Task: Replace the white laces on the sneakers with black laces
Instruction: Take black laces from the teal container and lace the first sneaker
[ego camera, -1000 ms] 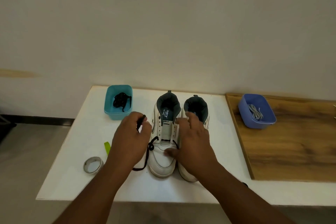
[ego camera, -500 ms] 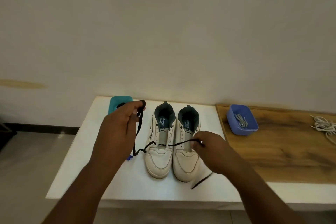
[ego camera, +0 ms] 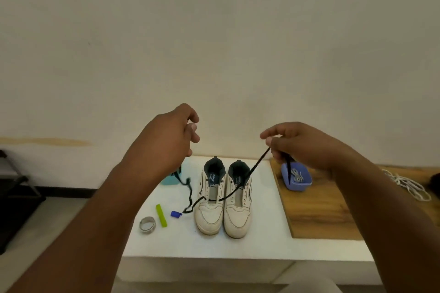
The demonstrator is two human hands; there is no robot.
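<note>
Two white sneakers, the left one (ego camera: 209,217) and the right one (ego camera: 238,220), stand side by side on the white table (ego camera: 214,246), toes toward me, with no white laces in them. A black lace (ego camera: 256,166) runs through the lowest eyelets of the left sneaker. My right hand (ego camera: 302,143) is raised above the table and pinches the lace's right end, pulling it taut. My left hand (ego camera: 171,135) is raised too, fingers curled. The lace's left part rises slack from the sneaker and disappears behind this hand.
A teal tub (ego camera: 169,181) sits partly hidden behind my left hand. A blue tub (ego camera: 297,185) with white laces stands on a wooden board (ego camera: 314,211); more white laces (ego camera: 409,185) lie further right. A tape ring (ego camera: 147,224), a green stick (ego camera: 161,215) and a small blue piece (ego camera: 175,213) lie left of the sneakers.
Both hands rose from the sneakers, drawing the black lace up through the left sneaker's lowest eyelets. My head tilted back, so more of the table shows.
</note>
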